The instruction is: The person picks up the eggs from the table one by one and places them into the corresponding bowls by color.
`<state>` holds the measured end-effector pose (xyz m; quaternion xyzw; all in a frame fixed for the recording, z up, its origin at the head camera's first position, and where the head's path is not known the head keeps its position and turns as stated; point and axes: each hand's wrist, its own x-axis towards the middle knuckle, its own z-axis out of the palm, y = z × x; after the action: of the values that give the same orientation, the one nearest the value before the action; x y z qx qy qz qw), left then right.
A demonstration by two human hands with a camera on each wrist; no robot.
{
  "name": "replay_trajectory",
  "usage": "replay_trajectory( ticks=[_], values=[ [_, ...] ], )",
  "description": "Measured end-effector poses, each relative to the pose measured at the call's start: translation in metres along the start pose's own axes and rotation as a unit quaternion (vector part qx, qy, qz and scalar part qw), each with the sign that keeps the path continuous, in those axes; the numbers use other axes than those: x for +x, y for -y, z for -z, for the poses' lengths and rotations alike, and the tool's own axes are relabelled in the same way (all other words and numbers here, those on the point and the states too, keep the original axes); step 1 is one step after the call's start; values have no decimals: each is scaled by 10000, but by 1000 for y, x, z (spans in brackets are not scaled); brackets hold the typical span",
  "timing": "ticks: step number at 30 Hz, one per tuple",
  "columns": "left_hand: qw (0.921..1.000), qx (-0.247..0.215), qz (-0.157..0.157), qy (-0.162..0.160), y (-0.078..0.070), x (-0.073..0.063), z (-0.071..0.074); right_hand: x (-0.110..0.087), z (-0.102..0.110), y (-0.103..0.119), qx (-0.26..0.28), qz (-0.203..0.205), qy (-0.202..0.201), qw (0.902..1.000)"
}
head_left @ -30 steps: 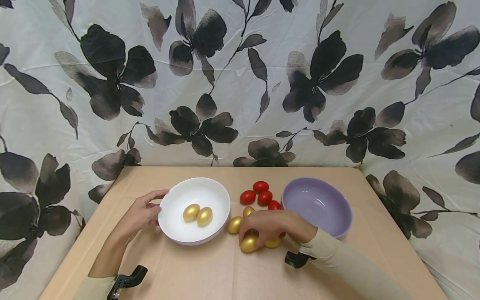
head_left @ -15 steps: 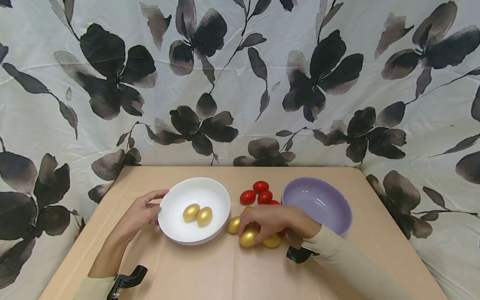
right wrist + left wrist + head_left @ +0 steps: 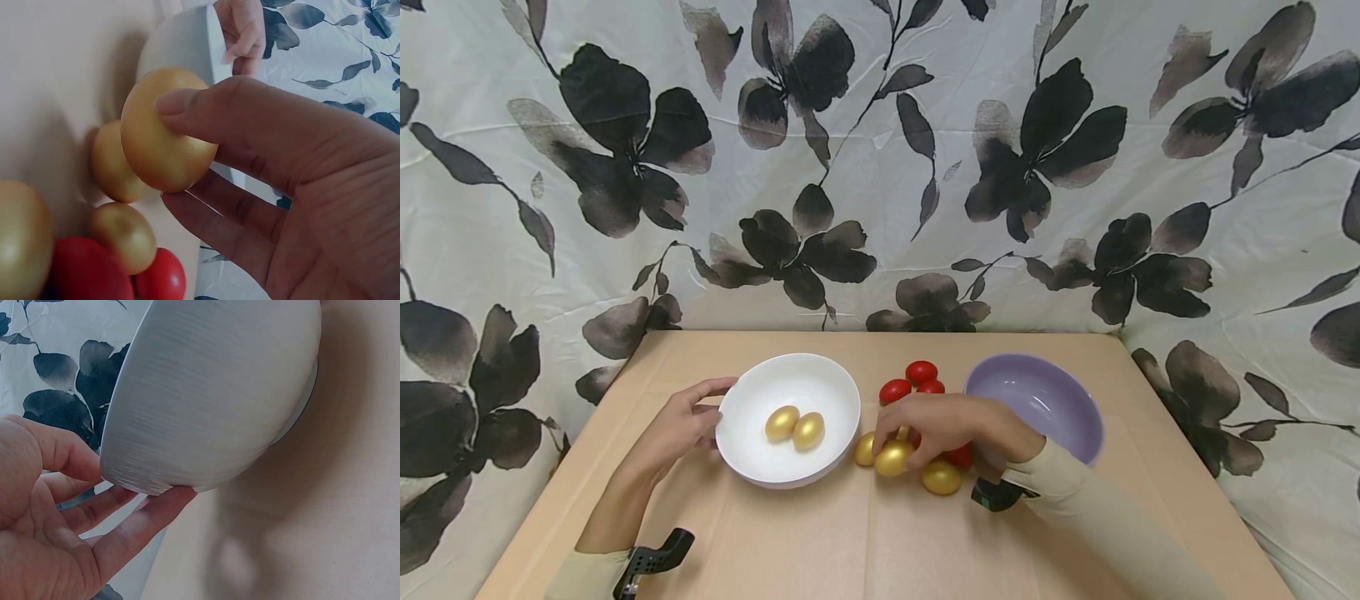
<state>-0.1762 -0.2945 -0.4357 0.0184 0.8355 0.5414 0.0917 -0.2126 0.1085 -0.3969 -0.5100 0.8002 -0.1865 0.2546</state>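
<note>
My right hand (image 3: 936, 425) pinches a golden egg (image 3: 165, 134) between the thumb and fingers, above the other eggs. Another golden egg (image 3: 942, 477) lies on the table below this hand, and one more golden egg (image 3: 864, 450) is beside the white bowl. Red eggs (image 3: 921, 372) lie behind the hand, some partly hidden by it. My left hand (image 3: 685, 425) touches the outer wall of the white bowl (image 3: 206, 394) with fairly straight fingertips. Inside that bowl, two golden eggs (image 3: 795, 426) rest side by side.
A purple bowl (image 3: 1037, 400) stands on the table (image 3: 820, 542) to the right of the eggs, partly behind my right forearm. Floral cloth (image 3: 880, 183) hangs behind the table. A black strap device (image 3: 658, 558) is on my left wrist.
My right hand has lifted slightly away from the table with the golden egg, leaving another golden egg below it. The left hand and white bowl stay put.
</note>
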Motion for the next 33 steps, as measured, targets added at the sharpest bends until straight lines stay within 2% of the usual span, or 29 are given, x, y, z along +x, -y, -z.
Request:
replay_trajectory(
  ticks=[14,23,33],
  values=[
    [10000,32,13,3,-2,0,0,12,24,10,146,436,-7,9989],
    [10000,-24,-17,-3,-2,-2,0,23,34,12,-38,461,-171,9988],
    [10000,-27,-9,6,-2,-2,0,41,41,14,90,487,-169,9986]
  ],
)
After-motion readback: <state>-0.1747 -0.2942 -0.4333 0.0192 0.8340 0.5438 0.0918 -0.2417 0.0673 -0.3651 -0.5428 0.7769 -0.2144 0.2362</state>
